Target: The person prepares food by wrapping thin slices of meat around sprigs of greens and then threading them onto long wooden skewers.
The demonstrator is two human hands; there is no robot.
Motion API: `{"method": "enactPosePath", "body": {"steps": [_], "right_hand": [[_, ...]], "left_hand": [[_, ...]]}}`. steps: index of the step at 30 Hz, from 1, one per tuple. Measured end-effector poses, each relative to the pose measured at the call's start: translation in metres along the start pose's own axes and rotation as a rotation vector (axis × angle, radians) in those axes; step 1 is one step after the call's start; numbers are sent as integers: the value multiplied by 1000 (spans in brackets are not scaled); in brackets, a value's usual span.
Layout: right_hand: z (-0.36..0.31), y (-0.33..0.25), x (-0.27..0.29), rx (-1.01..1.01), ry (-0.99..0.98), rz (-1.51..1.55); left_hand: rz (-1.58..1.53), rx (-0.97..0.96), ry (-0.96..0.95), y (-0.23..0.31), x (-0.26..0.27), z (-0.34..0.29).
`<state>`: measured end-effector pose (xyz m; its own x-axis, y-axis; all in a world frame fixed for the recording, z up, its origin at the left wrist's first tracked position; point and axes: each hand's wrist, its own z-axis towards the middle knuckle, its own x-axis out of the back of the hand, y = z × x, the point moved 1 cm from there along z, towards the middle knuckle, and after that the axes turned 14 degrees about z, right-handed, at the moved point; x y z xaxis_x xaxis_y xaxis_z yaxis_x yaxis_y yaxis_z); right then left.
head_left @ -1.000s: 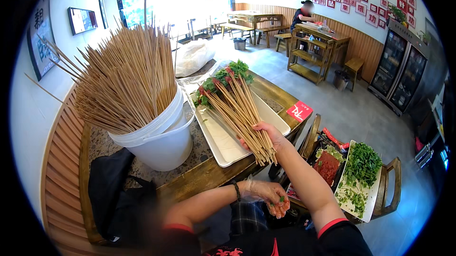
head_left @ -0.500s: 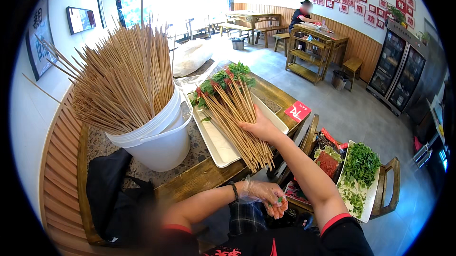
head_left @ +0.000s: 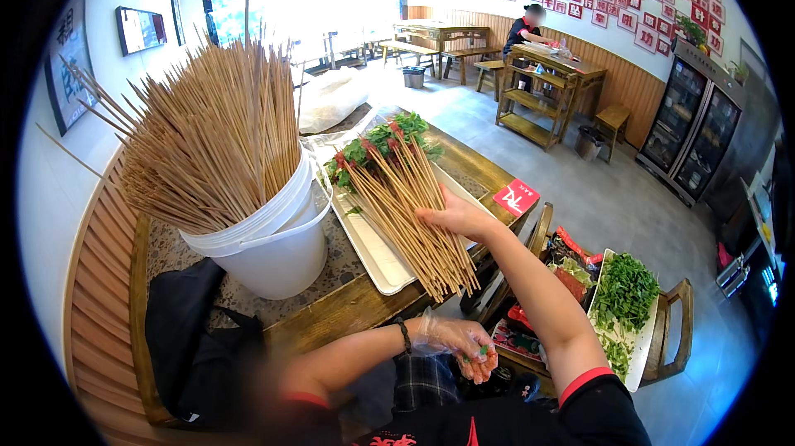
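My bare right hand point(head_left: 457, 214) is closed at the side of a bundle of wooden skewers point(head_left: 406, 210), thumb across the sticks. Their far ends carry red meat and green leaves point(head_left: 381, 146). The bundle lies slanted over a white rectangular tray point(head_left: 368, 251), its bare ends sticking out past the near rim. Low in front of my body, my left hand point(head_left: 460, 347) wears a clear plastic glove. Its fingers are curled and smeared red, with a bit of green showing; what they enclose is hidden.
On the table's left stands a white bucket point(head_left: 277, 255) packed with bare wooden skewers point(head_left: 215, 131). To the right, a chair point(head_left: 681, 326) bears a white tray of chopped greens point(head_left: 627, 289) beside red minced meat point(head_left: 571, 283). A red card point(head_left: 517, 196) lies at the table edge. Another person point(head_left: 523, 32) sits farther off.
The whole view has shifted slightly. Both hands keep nearly the same place and grip, and the skewers stay on the tray.
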<state>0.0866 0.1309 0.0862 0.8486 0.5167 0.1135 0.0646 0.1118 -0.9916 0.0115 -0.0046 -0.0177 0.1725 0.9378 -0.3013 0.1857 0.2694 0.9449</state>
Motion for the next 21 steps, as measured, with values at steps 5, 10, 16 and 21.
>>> {"method": "enactPosePath", "body": {"steps": [5,10,16,21], "right_hand": [[8,8,-6,157,289,-388],[11,11,3,73,161,-502],[10,3,5,104,184,-569],[8,-12,-1,208,239,-628]], "left_hand": [[27,29,13,2,-2,2],[27,14,2,7,-2,2],[21,16,8,3,-2,1],[37,31,17,2,-2,1]]}}
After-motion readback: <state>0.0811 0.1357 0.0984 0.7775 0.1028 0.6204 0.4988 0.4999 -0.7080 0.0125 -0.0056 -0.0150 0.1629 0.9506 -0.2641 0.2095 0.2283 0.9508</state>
